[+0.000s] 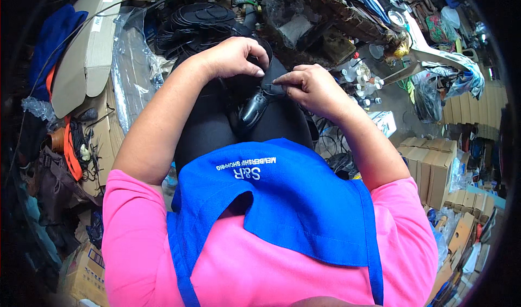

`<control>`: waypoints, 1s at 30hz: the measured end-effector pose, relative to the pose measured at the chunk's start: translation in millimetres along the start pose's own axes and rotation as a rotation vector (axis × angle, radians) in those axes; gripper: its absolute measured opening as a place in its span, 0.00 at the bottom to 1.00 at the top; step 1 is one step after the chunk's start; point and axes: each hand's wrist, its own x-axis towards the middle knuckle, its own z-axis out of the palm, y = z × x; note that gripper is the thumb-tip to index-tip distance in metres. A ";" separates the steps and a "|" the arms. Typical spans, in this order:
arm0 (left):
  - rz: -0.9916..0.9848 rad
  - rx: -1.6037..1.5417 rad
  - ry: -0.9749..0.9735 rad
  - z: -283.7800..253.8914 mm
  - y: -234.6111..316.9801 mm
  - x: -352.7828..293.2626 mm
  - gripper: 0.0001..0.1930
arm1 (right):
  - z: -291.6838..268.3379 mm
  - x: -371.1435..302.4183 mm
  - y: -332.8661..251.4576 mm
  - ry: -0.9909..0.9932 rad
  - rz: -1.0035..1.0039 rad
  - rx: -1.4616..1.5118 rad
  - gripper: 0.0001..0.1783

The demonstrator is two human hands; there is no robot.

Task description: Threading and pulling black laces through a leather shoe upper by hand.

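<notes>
A glossy black shoe (252,111) rests between my thighs, its shiny rounded end toward my body. My left hand (236,58) is curled at the far part of the shoe, with fingers bent round a thin dark edge and the thumb apart below it. From the other side, my right hand (312,87) reaches in with index finger and thumb drawn together beside the shoe. A thin line, perhaps thread, shows at those fingertips, too fine to make out. Dark trousers behind the shoe hide part of its outline.
Flat black pieces (201,22) are heaped beyond my left hand. Cardboard (92,52) and clear plastic sheet (130,62) stand at the left. Small bottles (363,81) cluster beyond my right hand. Cardboard boxes (429,166) are stacked at the right. A blue apron (293,198) covers my lap's near edge.
</notes>
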 end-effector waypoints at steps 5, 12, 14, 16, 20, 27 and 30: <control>-0.011 -0.058 -0.085 -7.6 4.6 -2.4 0.11 | 0.5 3.4 -10.2 0.007 0.023 -0.077 0.13; -0.037 -0.145 -0.136 -7.7 -9.1 -1.8 0.12 | 24.2 -4.5 -7.1 0.075 -0.004 -0.128 0.13; -0.055 -0.156 -0.143 -7.0 -10.1 -2.6 0.13 | 28.5 -4.7 -4.6 0.110 -0.017 -0.112 0.13; -0.052 -0.143 -0.143 -7.7 -7.0 -3.0 0.12 | 31.2 -2.4 -3.3 0.139 -0.049 -0.100 0.13; -0.049 -0.091 -0.131 -7.1 -4.7 -2.1 0.13 | 24.4 6.3 10.4 0.085 -0.048 0.073 0.13; 0.003 -0.021 -0.165 -5.8 -10.6 2.7 0.16 | 24.8 16.1 49.3 -0.173 0.089 0.584 0.12; 0.029 -0.007 -0.162 -4.4 -13.4 3.5 0.16 | 27.3 17.4 52.8 -0.200 0.096 0.597 0.13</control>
